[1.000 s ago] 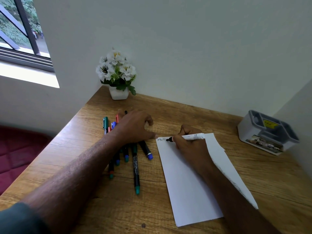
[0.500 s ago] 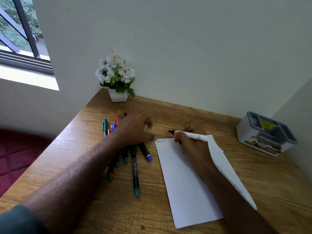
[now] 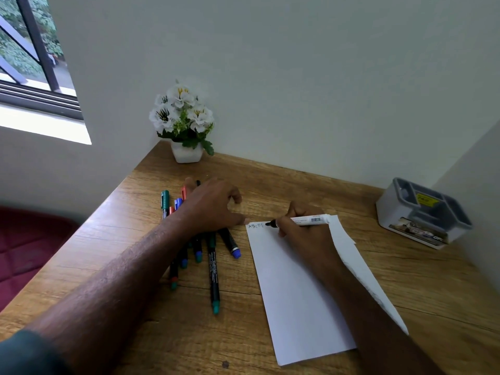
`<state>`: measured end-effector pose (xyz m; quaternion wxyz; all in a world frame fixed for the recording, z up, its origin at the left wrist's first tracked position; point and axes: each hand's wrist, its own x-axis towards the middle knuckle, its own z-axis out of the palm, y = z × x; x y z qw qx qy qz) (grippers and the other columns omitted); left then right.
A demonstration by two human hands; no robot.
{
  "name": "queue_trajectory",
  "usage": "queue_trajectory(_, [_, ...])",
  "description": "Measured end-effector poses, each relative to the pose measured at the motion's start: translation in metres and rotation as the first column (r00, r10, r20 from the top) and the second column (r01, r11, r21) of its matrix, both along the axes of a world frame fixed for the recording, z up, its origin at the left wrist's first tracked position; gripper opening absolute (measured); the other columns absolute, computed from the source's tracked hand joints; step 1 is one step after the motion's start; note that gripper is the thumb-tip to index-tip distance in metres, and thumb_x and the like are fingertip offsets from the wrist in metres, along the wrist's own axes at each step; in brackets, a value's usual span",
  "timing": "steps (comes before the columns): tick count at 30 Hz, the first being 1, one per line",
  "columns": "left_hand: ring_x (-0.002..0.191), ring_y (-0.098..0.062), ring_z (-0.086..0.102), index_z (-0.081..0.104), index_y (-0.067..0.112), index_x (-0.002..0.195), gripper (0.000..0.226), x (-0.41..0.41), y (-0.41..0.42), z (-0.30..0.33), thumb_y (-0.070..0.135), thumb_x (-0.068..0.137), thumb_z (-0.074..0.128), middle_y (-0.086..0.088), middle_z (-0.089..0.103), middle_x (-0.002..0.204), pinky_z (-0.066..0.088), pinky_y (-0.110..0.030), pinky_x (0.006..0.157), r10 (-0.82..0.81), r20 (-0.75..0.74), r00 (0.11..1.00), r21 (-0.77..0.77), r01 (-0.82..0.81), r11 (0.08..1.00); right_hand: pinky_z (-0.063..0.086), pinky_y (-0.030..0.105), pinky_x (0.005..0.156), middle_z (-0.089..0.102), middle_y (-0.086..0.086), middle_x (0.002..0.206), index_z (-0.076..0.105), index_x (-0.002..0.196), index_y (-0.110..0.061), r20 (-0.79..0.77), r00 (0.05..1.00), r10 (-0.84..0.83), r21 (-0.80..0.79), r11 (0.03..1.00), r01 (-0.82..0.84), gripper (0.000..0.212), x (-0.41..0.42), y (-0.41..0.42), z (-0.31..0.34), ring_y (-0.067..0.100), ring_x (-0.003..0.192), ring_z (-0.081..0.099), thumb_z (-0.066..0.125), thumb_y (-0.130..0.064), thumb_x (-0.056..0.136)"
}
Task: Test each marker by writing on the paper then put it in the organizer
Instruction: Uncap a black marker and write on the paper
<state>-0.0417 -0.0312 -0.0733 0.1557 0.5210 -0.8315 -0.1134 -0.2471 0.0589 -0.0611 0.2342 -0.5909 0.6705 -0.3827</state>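
A white sheet of paper [image 3: 295, 288] lies on the wooden desk [image 3: 433, 288], with small letters written at its top left corner. My right hand [image 3: 303, 231] grips a white marker [image 3: 305, 220] whose black tip touches the paper beside the letters. My left hand [image 3: 211, 207] rests flat on a bunch of several dark markers [image 3: 213, 272] with green, blue and red ends, its thumb at the paper's top left corner. The grey organizer [image 3: 422, 212] stands at the far right by the wall, apart from both hands.
A white pot of white flowers [image 3: 184, 125] sits in the desk's back left corner. The desk's left edge drops off to a red seat [image 3: 29, 247]. Walls close the desk at the back and right.
My right hand lifted the marker off the paper toward the back, then brought its tip down again on the top line, a little to the right of the letters. My left hand stayed put.
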Motion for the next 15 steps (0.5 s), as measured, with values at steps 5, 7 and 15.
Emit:
queue_trajectory(5, [0.117, -0.011, 0.046, 0.062, 0.035, 0.109, 0.049, 0.0001, -0.0022, -0.0024, 0.067, 0.073, 0.067, 0.016, 0.056, 0.114, 0.033, -0.056, 0.106, -0.009, -0.014, 1.0, 0.013, 0.009, 1.0, 0.037, 0.014, 0.044, 0.066, 0.006, 0.07, 0.059, 0.078, -0.007, -0.045, 0.998, 0.04, -0.015, 0.999, -0.041, 0.02, 0.0026, 0.0027, 0.0035, 0.007, 0.059, 0.058, 0.064, -0.022, 0.09])
queue_trajectory(7, [0.115, -0.011, 0.046, 0.062, 0.034, 0.109, 0.05, 0.0004, -0.0021, -0.0025, 0.067, 0.072, 0.067, 0.017, 0.053, 0.108, 0.034, -0.057, 0.105, -0.011, -0.024, 1.0, 0.02, 0.011, 1.0, 0.035, 0.013, 0.043, 0.065, 0.01, 0.07, 0.058, 0.078, -0.004, -0.049, 0.998, 0.049, -0.023, 0.998, -0.05, 0.021, 0.0039, 0.0026, 0.0041, 0.005, 0.055, 0.054, 0.064, -0.019, 0.09])
queue_trajectory(15, [0.119, -0.012, 0.046, 0.062, 0.033, 0.109, 0.05, -0.0005, 0.0027, 0.0015, 0.068, 0.074, 0.066, 0.018, 0.051, 0.107, 0.028, -0.059, 0.108, -0.006, -0.001, 1.0, -0.004, 0.006, 1.0, 0.034, 0.01, 0.042, 0.06, 0.008, 0.065, 0.056, 0.079, -0.001, -0.049, 0.998, 0.034, -0.021, 0.999, -0.035, 0.023, 0.0051, 0.0053, 0.0092, -0.001, 0.051, 0.052, 0.064, -0.018, 0.091])
